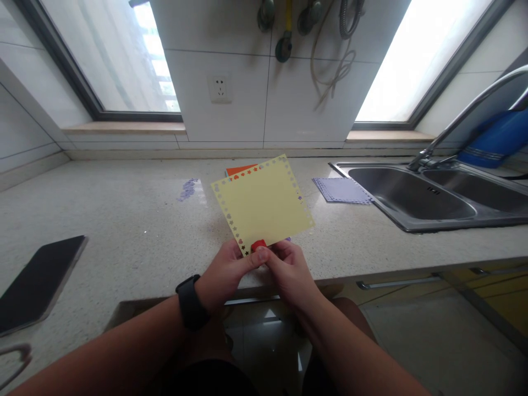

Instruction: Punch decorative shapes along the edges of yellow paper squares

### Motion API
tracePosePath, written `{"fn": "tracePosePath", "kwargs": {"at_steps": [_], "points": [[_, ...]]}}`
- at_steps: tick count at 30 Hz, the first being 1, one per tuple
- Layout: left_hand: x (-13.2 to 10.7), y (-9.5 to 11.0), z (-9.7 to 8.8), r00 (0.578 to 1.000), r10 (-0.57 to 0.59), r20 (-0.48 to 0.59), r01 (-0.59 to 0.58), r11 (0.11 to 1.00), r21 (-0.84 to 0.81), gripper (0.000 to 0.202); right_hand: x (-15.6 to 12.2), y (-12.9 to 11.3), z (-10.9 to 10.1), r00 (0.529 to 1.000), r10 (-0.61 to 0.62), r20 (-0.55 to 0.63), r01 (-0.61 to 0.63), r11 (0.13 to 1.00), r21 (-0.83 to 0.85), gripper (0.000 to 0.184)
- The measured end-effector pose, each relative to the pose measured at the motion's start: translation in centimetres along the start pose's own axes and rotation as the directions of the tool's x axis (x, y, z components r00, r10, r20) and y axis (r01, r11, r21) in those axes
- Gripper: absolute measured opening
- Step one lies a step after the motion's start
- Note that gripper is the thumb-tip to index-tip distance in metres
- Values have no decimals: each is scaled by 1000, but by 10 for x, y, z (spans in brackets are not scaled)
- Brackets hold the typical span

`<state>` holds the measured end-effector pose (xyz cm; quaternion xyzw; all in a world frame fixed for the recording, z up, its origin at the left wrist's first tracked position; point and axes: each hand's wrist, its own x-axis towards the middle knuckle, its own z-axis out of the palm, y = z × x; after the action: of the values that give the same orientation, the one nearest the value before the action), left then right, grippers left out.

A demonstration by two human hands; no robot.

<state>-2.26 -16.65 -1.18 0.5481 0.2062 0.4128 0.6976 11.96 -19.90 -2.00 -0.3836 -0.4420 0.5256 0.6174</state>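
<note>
A yellow sheet of paper (264, 206) is tilted above the counter, with small hearts, stars and other shapes cut along three of its edges. At its lower edge sits a small red craft punch (258, 244). My left hand (231, 267), with a black watch on the wrist, is closed at the punch and the sheet's lower left corner. From the other side my right hand (289, 264) is closed around the punch too, thumb pressed near the left thumb. The fingers under the sheet are partly hidden. Orange paper (239, 171) shows behind the sheet's top edge.
A stack of purple punched sheets (342, 190) lies beside the steel sink (408, 192). Small purple cuttings (188, 190) are scattered on the counter (136, 236). A flat black object (39, 275) rests at left. The faucet (466, 110) arches at right.
</note>
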Motion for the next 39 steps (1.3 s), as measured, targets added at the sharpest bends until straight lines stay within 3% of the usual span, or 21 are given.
{"fn": "tracePosePath", "kwargs": {"at_steps": [13,17,22,27,33,39], "points": [[0,3,4,998,-29,-58,28,1000,-4,29,1,0,-2,1000,19,6,-19,1000,-19,22],[1,2,5,990,-70,-125,57,992,-109,22,3,-1,-5,994,70,82,-75,995,71,24],[2,5,7,974,-144,-177,102,969,-225,27,4,-4,-5,985,129,114,-146,977,156,24],[4,8,0,962,-129,-241,79,976,-205,31,5,-6,-5,985,160,65,-170,962,215,26],[7,12,-4,971,-78,-226,29,977,-212,38,5,-11,-9,984,177,-32,-163,953,254,30],[8,14,-5,966,-100,-240,52,979,-197,38,12,-25,-38,983,78,-166,-58,991,120,34]]}}
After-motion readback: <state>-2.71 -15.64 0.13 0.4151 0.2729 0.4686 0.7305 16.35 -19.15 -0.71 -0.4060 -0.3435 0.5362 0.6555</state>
